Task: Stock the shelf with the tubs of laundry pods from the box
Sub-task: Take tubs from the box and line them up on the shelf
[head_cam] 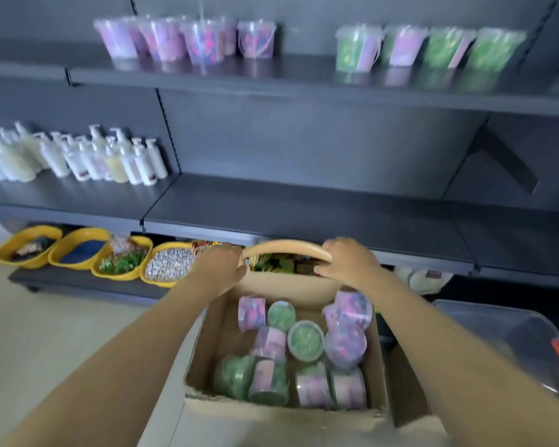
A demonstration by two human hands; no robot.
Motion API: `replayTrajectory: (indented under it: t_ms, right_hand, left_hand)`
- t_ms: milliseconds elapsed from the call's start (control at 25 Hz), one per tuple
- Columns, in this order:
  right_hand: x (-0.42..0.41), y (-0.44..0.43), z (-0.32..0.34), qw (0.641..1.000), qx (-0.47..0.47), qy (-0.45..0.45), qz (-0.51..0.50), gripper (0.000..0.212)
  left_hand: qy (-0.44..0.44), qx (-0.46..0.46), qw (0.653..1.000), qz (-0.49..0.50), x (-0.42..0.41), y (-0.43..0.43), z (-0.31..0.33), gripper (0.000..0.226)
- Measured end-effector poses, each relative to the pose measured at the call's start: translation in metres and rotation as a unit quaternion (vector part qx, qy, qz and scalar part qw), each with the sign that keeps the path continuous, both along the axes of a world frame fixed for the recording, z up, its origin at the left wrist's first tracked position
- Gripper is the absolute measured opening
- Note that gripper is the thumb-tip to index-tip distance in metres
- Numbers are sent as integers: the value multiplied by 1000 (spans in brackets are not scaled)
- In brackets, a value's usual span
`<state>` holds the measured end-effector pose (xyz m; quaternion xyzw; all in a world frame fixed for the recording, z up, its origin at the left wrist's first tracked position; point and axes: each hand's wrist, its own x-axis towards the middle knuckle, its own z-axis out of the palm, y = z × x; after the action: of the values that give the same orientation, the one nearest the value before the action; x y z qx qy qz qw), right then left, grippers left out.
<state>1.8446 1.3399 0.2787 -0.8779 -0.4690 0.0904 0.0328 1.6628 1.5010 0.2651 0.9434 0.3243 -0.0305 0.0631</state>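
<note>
Person's got both hands curled over the far flap (288, 247) of the cardboard box (204, 350), with the left hand (221, 266) gripping one end and the right hand (349, 261) the other. Inside the box the tubs (305, 340) are a jumble of clear plastic with lids, stuffed with green or pink-purple pods, some lying on their sides. Same kind lined up on the top shelf (304, 75) too.
</note>
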Motion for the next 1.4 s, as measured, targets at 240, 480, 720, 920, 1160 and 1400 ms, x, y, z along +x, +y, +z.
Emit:
replayTrajectory:
  t_ms: [240, 480, 720, 920, 1160, 1400]
  right_hand:
    - [-47, 9, -131, 979, -88, 169, -74, 20]
    - [-85, 15, -223, 932, -113, 269, -216, 36]
    - [-105, 21, -284, 886, -80, 334, -312, 37]
    - [-114, 29, -331, 853, -31, 375, -363, 32]
    - [-116, 28, -372, 819, 8, 386, -424, 33]
    - [-105, 27, -385, 810, 56, 389, -434, 31]
  left_hand:
    - [77, -128, 989, -11, -42, 37, -114, 36]
    - [115, -205, 971, -40, -52, 58, -189, 36]
    - [88, -332, 938, 44, -59, 44, -269, 30]
    - [88, -384, 914, 94, -57, 38, -328, 51]
    - [204, -375, 900, -93, -50, 50, -377, 97]
    - [255, -332, 893, -164, -33, 57, -397, 121]
